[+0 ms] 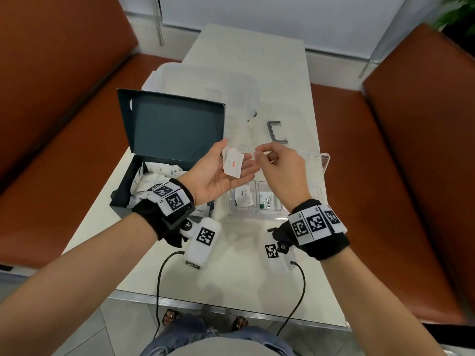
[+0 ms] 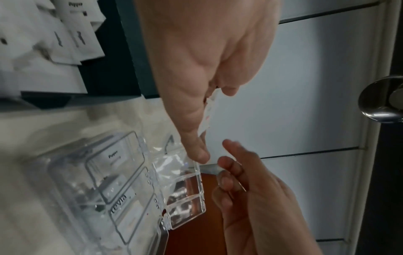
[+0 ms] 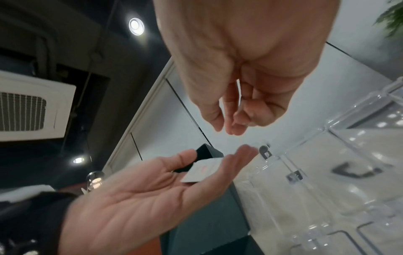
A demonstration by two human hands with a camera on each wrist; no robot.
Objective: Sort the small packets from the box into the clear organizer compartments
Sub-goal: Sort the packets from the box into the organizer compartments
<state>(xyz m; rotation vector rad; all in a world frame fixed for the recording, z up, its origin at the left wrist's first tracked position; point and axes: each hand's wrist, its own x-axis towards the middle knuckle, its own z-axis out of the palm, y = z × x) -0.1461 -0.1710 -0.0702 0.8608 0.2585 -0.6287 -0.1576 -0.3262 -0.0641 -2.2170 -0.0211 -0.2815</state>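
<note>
The room is bright. Round ceiling lights (image 3: 136,26) glow. The clear organizer (image 2: 122,189) shines, edges bend, close things look blurry.

Worktop (image 1: 270,73): pale, long, running far. Benches: brown upholstered, one left (image 1: 64,98), one right (image 1: 411,124). Far wall (image 1: 257,11): white panels. Plant (image 1: 460,11): green, far right corner. Floor (image 1: 77,337): grey tiles, near. Ceiling: dark, recessed lamps (image 3: 136,26), white air vent (image 3: 28,107).

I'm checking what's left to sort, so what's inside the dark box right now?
The dark box holds a loose heap of white packets; some read Pepper in the left wrist view. The left hand and its wristband cover the near part, so the count is unclear.
</note>
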